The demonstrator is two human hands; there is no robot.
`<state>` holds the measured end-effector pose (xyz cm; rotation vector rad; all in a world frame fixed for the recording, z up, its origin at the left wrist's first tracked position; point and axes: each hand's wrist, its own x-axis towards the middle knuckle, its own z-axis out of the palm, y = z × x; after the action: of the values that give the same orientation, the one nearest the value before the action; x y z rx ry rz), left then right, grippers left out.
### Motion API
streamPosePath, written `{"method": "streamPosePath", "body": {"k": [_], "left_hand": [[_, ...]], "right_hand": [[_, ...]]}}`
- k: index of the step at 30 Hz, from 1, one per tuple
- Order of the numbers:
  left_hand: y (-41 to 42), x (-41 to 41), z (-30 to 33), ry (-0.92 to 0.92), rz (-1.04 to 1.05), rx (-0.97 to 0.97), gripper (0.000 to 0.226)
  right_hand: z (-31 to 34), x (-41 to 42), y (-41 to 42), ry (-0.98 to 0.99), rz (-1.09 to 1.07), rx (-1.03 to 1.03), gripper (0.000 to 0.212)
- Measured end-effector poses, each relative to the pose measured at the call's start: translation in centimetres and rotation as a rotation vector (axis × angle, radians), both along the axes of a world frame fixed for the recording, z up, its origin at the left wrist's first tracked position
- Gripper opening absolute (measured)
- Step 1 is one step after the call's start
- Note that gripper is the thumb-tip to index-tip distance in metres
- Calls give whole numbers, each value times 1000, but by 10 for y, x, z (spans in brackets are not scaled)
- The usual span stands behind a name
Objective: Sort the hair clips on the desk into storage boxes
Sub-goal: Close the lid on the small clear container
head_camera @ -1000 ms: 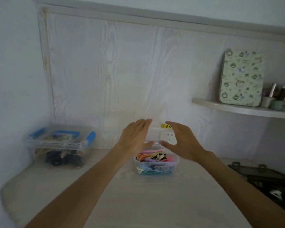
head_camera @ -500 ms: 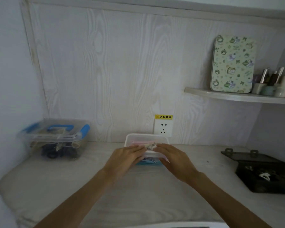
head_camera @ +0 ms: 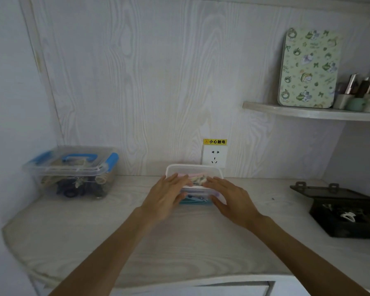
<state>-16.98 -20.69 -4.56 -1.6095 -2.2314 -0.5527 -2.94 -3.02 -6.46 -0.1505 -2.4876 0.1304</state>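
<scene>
Small clear box (head_camera: 198,196): stands on the counter (head_camera: 115,236) near its back edge, just in front of the wall socket (head_camera: 214,157); coloured hair clips (head_camera: 195,180) show through its lid and walls.
Lid (head_camera: 192,170): translucent, lies over the small clear box.
Left hand (head_camera: 166,198): fingers straight and spread, pressing flat on the lid's left part, thumb down the front wall.
Right hand (head_camera: 230,198): fingers straight, pressing flat on the lid's right part, thumb at the front right corner.
Blue-handled box (head_camera: 73,171): closed, at the counter's back left corner, dark clips inside.
Black box (head_camera: 346,212): open, at the counter's right edge, a white clip (head_camera: 347,216) inside.
Shelf (head_camera: 308,113): carries a patterned tin (head_camera: 309,68) and small bottles.
</scene>
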Motion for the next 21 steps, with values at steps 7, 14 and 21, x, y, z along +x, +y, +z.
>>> {"method": "streamPosePath", "body": {"k": [7, 14, 21], "left_hand": [[-1, -14, -4, 276, -20, 59, 40], [1, -11, -5, 351, -42, 87, 39], [-3, -13, -5, 272, -63, 110, 36]], "right_hand": [[-2, -3, -4, 109, -57, 105, 38], [-2, -7, -6, 142, -101, 196, 35], [1, -4, -7, 190, -89, 210, 41]]}}
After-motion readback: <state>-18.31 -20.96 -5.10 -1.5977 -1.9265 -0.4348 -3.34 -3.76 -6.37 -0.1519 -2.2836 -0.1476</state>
